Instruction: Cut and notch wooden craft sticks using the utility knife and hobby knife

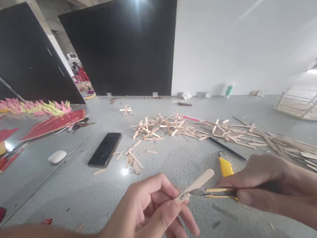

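Between the thumb and fingers of my left hand point(157, 210) is a wooden craft stick point(200, 180), its rounded end pointing up and right. Near my thumb tip the wood looks notched or split, with a small piece there. My right hand point(272, 186) grips a slim tool with a grey metal tip and yellow-and-dark handles point(212, 192); it looks like small pliers, but most is hidden in my fingers. The tip touches or nearly touches the stick beside my left thumb. Just behind my right fingers lies a yellow utility knife point(226, 166), partly covered.
Loose craft sticks point(162, 126) are heaped ahead, with more strips point(308, 151) at the right. A black phone point(104, 150), a white oval case point(57, 157) and red paper pieces point(53, 124) are leftward. A black pen-like rod point(227, 148) and a stick frame point(311, 105) lie rightward. Boards point(127, 42) stand behind.
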Action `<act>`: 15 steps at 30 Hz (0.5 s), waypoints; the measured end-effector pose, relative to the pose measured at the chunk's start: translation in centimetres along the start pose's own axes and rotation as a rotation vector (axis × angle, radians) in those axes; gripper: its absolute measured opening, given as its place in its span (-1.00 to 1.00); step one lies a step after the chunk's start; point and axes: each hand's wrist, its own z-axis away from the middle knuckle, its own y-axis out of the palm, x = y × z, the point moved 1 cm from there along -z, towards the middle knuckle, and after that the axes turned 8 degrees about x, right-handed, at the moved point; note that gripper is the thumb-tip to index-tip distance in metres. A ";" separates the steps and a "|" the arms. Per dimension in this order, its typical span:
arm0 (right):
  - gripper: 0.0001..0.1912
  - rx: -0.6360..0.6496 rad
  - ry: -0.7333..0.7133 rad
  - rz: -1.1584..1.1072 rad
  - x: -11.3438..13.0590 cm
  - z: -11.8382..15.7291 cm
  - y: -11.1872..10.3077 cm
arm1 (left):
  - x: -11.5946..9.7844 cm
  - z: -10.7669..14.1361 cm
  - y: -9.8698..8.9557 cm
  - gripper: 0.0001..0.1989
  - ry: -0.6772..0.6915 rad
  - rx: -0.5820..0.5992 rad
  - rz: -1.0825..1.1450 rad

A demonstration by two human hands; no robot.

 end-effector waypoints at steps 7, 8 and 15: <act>-0.63 0.192 0.090 -0.044 -1.1 -1.0 -0.9 | 1.3 -0.5 -0.4 -0.68 0.042 -0.035 0.003; -0.64 0.206 0.097 -0.045 -1.1 -1.0 -0.5 | 1.6 -0.6 -0.6 -0.69 0.061 -0.045 0.001; -0.59 0.162 0.137 -0.064 -0.2 0.2 3.0 | 1.7 -1.4 -0.8 -0.68 0.179 -0.096 -0.059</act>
